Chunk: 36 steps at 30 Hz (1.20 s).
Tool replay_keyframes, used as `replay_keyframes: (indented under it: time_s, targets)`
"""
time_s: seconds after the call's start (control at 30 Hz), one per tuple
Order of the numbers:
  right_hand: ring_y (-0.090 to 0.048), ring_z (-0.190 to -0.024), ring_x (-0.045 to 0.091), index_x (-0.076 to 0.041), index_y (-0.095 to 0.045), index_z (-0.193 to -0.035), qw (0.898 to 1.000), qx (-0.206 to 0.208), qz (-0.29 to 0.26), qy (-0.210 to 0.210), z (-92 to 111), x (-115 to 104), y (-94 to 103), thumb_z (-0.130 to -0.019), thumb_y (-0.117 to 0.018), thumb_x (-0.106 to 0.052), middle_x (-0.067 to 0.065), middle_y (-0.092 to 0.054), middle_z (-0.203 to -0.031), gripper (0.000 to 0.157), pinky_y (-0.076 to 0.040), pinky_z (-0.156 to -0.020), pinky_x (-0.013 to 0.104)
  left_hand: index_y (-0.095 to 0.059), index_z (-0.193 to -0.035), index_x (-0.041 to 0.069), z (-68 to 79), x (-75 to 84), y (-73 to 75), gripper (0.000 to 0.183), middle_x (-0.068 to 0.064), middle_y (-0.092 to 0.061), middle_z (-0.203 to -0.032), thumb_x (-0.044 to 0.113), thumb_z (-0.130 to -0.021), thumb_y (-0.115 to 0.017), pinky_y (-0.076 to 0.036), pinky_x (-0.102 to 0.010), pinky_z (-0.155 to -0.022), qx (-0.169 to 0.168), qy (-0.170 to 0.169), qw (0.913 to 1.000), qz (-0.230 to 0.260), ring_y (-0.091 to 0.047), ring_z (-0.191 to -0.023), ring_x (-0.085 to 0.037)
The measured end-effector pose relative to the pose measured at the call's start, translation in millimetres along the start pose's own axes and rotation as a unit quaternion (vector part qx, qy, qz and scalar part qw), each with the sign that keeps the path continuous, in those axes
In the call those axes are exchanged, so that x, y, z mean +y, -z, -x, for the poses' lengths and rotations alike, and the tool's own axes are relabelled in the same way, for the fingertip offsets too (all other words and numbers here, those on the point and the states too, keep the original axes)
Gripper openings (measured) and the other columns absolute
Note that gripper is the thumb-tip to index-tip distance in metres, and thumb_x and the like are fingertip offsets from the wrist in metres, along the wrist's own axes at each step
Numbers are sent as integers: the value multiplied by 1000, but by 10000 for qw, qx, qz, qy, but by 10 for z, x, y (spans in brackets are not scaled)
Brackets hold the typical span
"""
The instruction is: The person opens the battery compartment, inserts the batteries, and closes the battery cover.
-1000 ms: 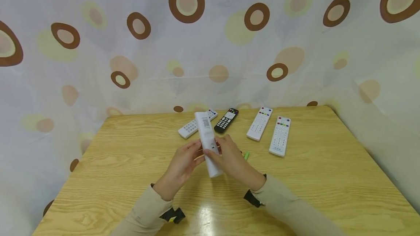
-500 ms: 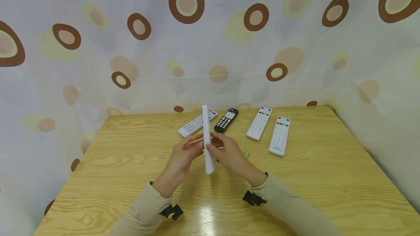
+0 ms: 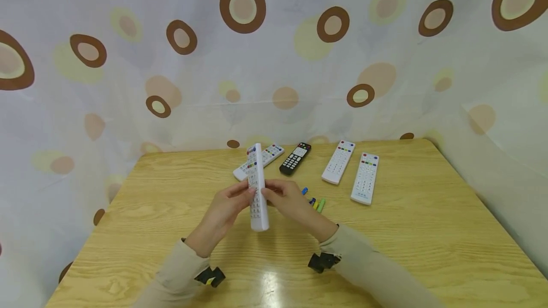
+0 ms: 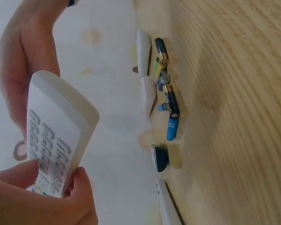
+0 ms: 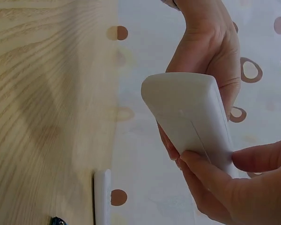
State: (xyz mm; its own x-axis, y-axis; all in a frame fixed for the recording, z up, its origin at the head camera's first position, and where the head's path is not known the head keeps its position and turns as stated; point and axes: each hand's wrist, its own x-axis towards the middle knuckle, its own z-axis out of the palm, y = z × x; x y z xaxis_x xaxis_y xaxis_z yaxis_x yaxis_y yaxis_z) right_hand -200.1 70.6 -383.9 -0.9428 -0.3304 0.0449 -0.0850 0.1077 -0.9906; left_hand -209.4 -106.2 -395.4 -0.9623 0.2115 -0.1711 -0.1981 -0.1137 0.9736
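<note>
In the head view a white remote control (image 3: 259, 208) stands tilted above the table, its button side turned to the left. My left hand (image 3: 217, 217) grips it, the thumb on the buttons, which the left wrist view shows close up. From the other side my right hand (image 3: 295, 206) pinches the same remote by its edge and back. The right wrist view shows the smooth back (image 5: 182, 112) of the remote. Behind my right hand lie several small batteries (image 3: 320, 205), blue, yellow and green, partly hidden by it in the head view.
A white remote (image 3: 272, 154) lies at the back, partly covered by the held one. To its right are a black remote (image 3: 295, 158) and two more white remotes (image 3: 338, 161). A patterned curtain (image 3: 282, 61) hangs behind the wooden table (image 3: 171, 194).
The held remote has turned about its length, from its labelled back through its narrow edge to its button side. Both hands have shifted slightly left, uncovering more of the batteries.
</note>
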Motion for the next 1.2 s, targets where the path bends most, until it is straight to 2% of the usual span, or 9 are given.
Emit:
replay_keyframes:
  time_s: [0.13, 0.27, 0.47, 0.63, 0.87, 1.03, 1.2]
  targets:
    - [-63, -106, 33, 14, -54, -125, 9995, 179, -193, -190, -71, 42, -89, -97, -54, -2, 29, -60, -118, 32, -53, -88, 39, -48, -137, -6, 31, -33, 145, 45, -21, -54, -132, 7, -95, -59, -45, -36, -99, 104, -61, 9987, -496, -55, -114, -22]
    - [-68, -90, 27, 15, -58, -116, 9977, 350, -425, -408, -153, 116, -177, -93, -58, 2, 26, -65, -103, 26, -56, -82, 39, -50, -133, -8, 62, -56, 296, 44, -20, -62, -118, 7, -94, -61, -52, -34, -89, 169, -107, 9942, -1059, -63, -99, -19]
    - [-70, -77, 27, 14, -61, -109, 9932, 492, -573, -886, -265, 210, -322, -89, -63, 4, 21, -67, -91, 22, -57, -74, 41, -51, -132, -8, 66, -52, 495, 45, -17, -66, -104, 8, -92, -64, -56, -36, -83, 353, 120, 9833, -1779, -67, -86, -18]
    - [-70, -82, 31, 14, -63, -110, 9920, 518, -404, -1074, -317, 235, -476, -88, -65, 4, 22, -68, -93, 25, -58, -73, 39, -53, -131, -9, 41, -47, 627, 46, -15, -66, -96, 6, -89, -67, -57, -38, -79, 567, 257, 9722, -2257, -67, -79, -18]
    - [-68, -90, 32, 18, -58, -114, 9922, 259, -231, -1194, -290, 231, -713, -89, -60, 6, 22, -65, -95, 28, -57, -77, 36, -51, -129, -12, 43, -63, 792, 46, -16, -65, -90, 3, -88, -67, -58, -39, -74, 479, 444, 9585, -2775, -67, -75, -20]
    - [-67, -92, 33, 21, -55, -114, 9891, 212, -458, -1386, -310, 289, -863, -87, -58, 9, 24, -65, -96, 29, -57, -79, 37, -49, -127, -16, 47, -100, 884, 47, -18, -65, -90, 3, -88, -67, -58, -38, -72, 387, 635, 9494, -3051, -67, -75, -20]
    - [-66, -95, 34, 21, -57, -110, 9836, 219, -674, -1657, -344, 334, -939, -87, -56, 11, 26, -65, -99, 25, -56, -81, 38, -52, -123, -16, 12, -131, 919, 43, -15, -65, -87, 3, -88, -67, -57, -35, -69, 370, 670, 9359, -3437, -65, -73, -17]
